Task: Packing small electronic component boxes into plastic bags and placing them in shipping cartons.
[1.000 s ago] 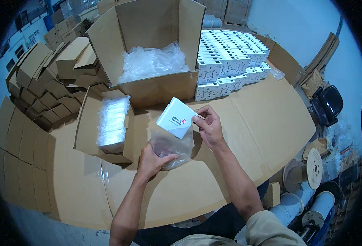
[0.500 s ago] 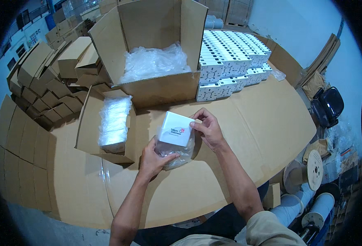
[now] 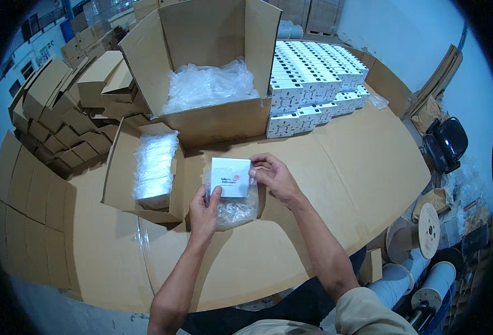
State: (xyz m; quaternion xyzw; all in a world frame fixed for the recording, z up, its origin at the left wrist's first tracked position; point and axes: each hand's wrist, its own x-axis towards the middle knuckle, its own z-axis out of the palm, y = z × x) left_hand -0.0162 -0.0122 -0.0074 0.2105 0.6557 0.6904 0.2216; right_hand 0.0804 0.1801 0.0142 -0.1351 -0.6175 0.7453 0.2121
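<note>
A worker slides a small white box (image 3: 231, 177) into a clear plastic bag (image 3: 234, 207) at a table covered with cardboard sheets (image 3: 336, 167), the bagging step apparently about half done: the box's near edge sits in the bag's mouth while its far part is outside the film. The left hand (image 3: 204, 211) grips the bag and the box's near left corner, thumb pressed up on the box's face, fingers curled beneath. The right hand (image 3: 273, 175) pinches the box's right edge between thumb and fingertips, wrist bent inward. Both forearms reach in from the near edge and meet at the table's centre. To seat the box fully, the bag's mouth would likely have to be held wide while the box is pushed straight in. Just left lies a shallow cardboard tray (image 3: 122, 173) with a stack of already bagged boxes (image 3: 154, 167); farther off stands a large open carton (image 3: 213, 72) lined with plastic film, and to its right, rows of white boxes (image 3: 313, 78).
</note>
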